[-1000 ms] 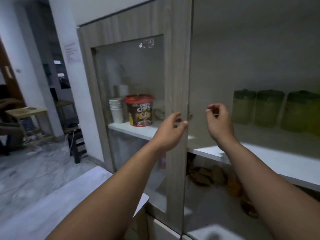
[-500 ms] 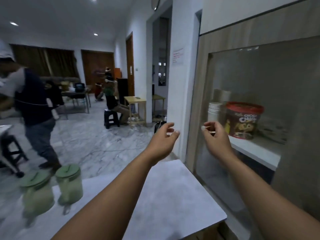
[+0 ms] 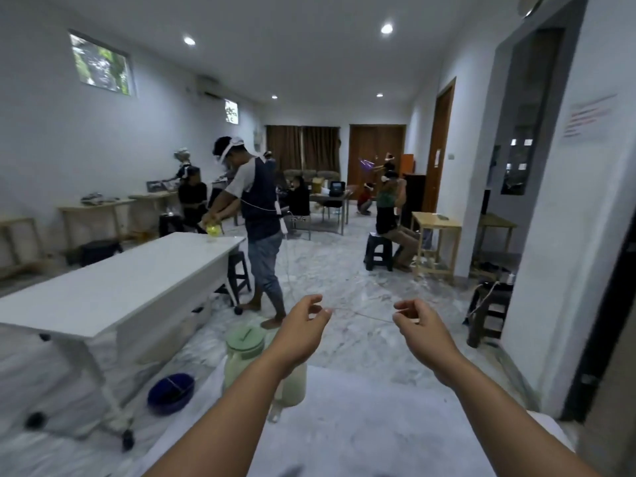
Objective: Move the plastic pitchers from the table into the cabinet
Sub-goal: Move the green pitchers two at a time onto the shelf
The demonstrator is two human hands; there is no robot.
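Observation:
A pale green plastic pitcher (image 3: 241, 352) with a green lid stands on the white table (image 3: 361, 425) in front of me. A second pitcher (image 3: 294, 383) beside it is mostly hidden behind my left forearm. My left hand (image 3: 303, 325) hovers above the pitchers, empty, fingers loosely curled. Out to the right over the table is my right hand (image 3: 418, 325), also empty, its fingers half bent. The cabinet is out of view.
A long white table on wheels (image 3: 113, 287) stands at the left, with a blue basin (image 3: 171, 392) on the floor near it. A person (image 3: 254, 215) stands by its far end. Stools (image 3: 488, 311) and small wooden tables (image 3: 435, 235) line the right wall.
My view has swung left from the cabinet to the room and table. Both hands left the cabinet door and now hang over the table, the left one above the pitchers.

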